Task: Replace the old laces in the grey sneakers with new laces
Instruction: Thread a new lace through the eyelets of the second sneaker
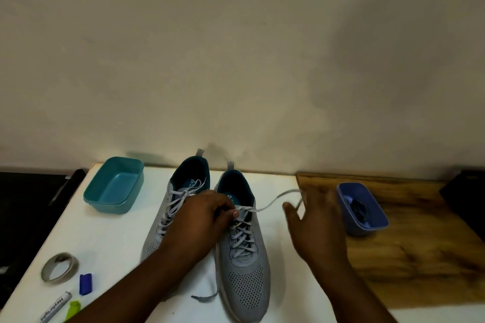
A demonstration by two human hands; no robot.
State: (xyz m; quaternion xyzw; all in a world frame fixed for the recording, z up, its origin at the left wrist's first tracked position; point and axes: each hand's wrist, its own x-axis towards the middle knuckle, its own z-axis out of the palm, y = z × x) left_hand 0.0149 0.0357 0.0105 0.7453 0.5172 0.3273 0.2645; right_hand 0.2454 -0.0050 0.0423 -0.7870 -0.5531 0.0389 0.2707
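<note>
1. Two grey sneakers stand side by side on the white worktop (118, 238), toes toward the near edge, heels toward the far wall. The left sneaker (168, 207) is partly covered by the person's left forearm; the right sneaker (244, 270) is in plain sight.
2. The left hand (202, 217) rests over the upper eyelets of the right sneaker, its grip pinching the grey lace (267, 204) near the tongue.
3. From that pinch the lace runs to the right and slightly far, to the right hand (315, 223). That hand is blurred, with its fingers spread; I cannot tell whether they actually grip the lace.
4. Another lace end (204, 296) lies on the worktop just left of the right sneaker's toe.
5. A teal tub (115, 187) sits at the far left of the worktop; nothing shows inside it.
6. A blue tub (362, 207) sits to the right on a wooden board (420, 244) and holds something dark, too blurred to name.
7. At the near left lie a roll of tape (59, 267), a small blue piece (85, 283), a marker (53, 308) and a green scrap (73, 308).
</note>
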